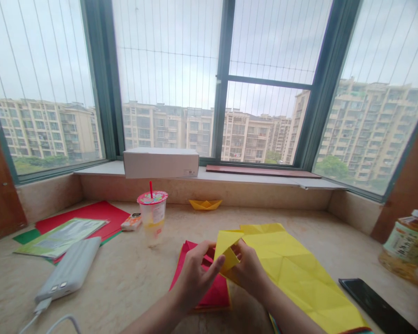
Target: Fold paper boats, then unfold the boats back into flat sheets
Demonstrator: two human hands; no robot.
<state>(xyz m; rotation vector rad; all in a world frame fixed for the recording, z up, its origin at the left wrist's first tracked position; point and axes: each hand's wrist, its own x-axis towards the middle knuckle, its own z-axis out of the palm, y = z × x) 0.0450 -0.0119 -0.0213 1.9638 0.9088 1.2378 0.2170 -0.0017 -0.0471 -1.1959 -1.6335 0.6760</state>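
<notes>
Here, left hand (195, 273) & right hand (249, 271) pinching creased yellow paper (292, 269), glossy marble sill (132, 273)

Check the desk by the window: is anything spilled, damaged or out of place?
Nothing stands out. Both hands, left hand and right hand, fold yellow paper; the cup stands upright.

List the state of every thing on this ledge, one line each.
yellow paper: creased, corner folded up between both hands
left hand: pinching the fold
right hand: gripping the fold
red paper: flat, under the hands
paper boat: folded, finished
cup: lidded, straw in
bottle: capped
phone: screen dark
</notes>
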